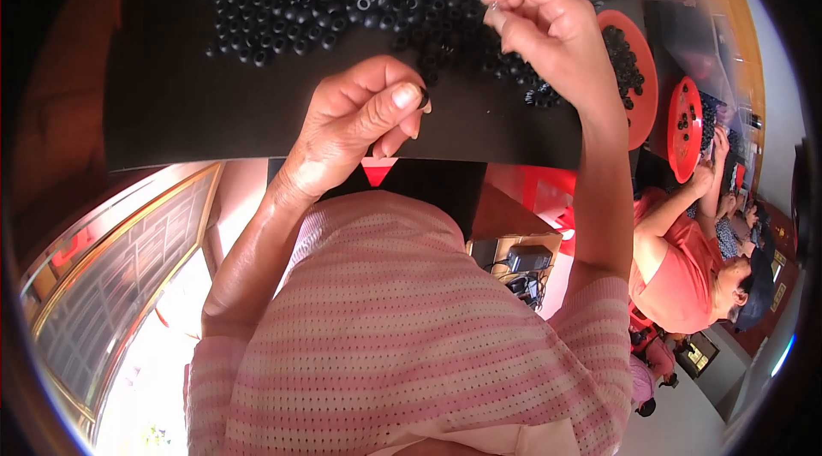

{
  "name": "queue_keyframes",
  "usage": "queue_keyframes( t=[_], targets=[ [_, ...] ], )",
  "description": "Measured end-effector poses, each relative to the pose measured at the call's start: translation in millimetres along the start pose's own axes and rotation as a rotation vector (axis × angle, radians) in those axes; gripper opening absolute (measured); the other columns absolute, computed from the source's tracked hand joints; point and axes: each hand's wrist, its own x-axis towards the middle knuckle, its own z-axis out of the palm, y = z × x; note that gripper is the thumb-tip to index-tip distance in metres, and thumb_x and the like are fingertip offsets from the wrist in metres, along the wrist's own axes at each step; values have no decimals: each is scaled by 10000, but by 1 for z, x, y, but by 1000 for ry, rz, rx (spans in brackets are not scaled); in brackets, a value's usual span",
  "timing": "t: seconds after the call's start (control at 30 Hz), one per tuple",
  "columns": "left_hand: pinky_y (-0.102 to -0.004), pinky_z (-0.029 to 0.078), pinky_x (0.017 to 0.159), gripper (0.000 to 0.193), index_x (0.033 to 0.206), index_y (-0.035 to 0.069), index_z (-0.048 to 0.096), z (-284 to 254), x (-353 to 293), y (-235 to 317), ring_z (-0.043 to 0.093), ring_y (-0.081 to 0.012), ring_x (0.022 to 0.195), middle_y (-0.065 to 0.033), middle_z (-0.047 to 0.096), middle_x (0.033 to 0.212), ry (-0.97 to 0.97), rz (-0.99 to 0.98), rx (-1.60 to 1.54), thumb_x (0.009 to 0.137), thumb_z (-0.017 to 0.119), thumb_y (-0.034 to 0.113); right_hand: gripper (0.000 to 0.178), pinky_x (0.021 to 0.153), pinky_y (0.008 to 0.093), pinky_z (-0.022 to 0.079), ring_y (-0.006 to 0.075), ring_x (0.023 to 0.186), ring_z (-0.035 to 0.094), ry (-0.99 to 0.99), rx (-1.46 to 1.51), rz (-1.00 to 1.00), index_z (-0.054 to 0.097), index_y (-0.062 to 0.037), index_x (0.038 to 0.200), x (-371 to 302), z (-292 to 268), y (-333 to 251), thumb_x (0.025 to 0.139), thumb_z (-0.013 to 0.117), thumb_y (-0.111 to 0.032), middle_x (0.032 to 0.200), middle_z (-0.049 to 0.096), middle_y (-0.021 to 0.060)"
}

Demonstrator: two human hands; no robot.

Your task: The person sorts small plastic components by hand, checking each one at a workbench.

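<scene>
Head view: the likeliest mishap is a dropped part, since the small black cap [424, 100] in the left hand [368, 113] is mostly hidden by the thumb and gripped only at the fingertips; a slight roll of that thumb could flick it out. Because this hand sits close to the near edge of the dark tabletop [171, 118], a lost cap might drop toward the striped knit top [385, 285] rather than land on the surface. A second risk is the right forearm [606, 190], which passes just beside the coral-red dish [642, 118] of black pieces; a sideways swing could knock its rim, though whether they touch cannot be told. Reaching low could also scatter the loose black caps [317, 6] heaped beyond the hands. As for the grips, the left thumb and forefinger are pinched together on the cap, the other fingers curled loosely. The right hand [548, 32] is raised at the heap's right side, thumb and forefinger nearly meeting on what seems a tiny glinting piece [494, 5], too small to identify; its remaining fingers are bent, holding nothing visible.
</scene>
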Motion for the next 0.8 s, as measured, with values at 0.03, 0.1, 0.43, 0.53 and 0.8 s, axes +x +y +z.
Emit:
queue_keyframes(
  t=[0.03, 0.1, 0.43, 0.53, 0.8],
  targets=[
    [-185, 340, 445, 254, 922, 14, 602, 1, 0, 1, 429, -40, 507, -8, 568, 687, 9, -13, 4, 968, 553, 260, 71, 539, 199, 418, 32, 624, 516, -13, 75, 21, 602, -20, 903, -7, 8, -4, 840, 634, -28, 734, 574, -16],
    [-183, 342, 447, 272, 926, 19, 608, 2, 1, 0, 436, -46, 504, -12, 572, 689, 16, -9, -33, 964, 557, 283, 85, 530, 181, 394, 12, 621, 501, -30, 178, -22, 603, -19, 873, -16, 22, -12, 838, 674, -49, 715, 562, -35],
    [-192, 348, 453, 305, 936, 33, 601, 2, 1, -3, 458, -61, 514, -30, 589, 703, 7, 15, -76, 960, 555, 334, 50, 599, 207, 512, 118, 685, 664, 43, 495, -147, 619, 40, 870, -39, 67, -23, 890, 619, -6, 758, 648, 53],
    [-194, 349, 453, 301, 937, 35, 595, 1, 1, -2, 459, -64, 514, -33, 590, 711, 13, 22, -73, 961, 554, 332, 22, 569, 213, 496, 117, 653, 656, 141, 398, -210, 621, 37, 880, -40, 74, -17, 875, 614, 17, 738, 643, 64],
    [-188, 358, 441, 303, 948, 19, 598, -1, 1, -4, 463, -68, 506, -44, 595, 726, -8, 33, -144, 966, 545, 317, 198, 475, 258, 416, 150, 540, 528, 295, -119, -591, 634, 69, 1016, -49, 87, -13, 819, 629, 89, 692, 585, 98]
  ],
)
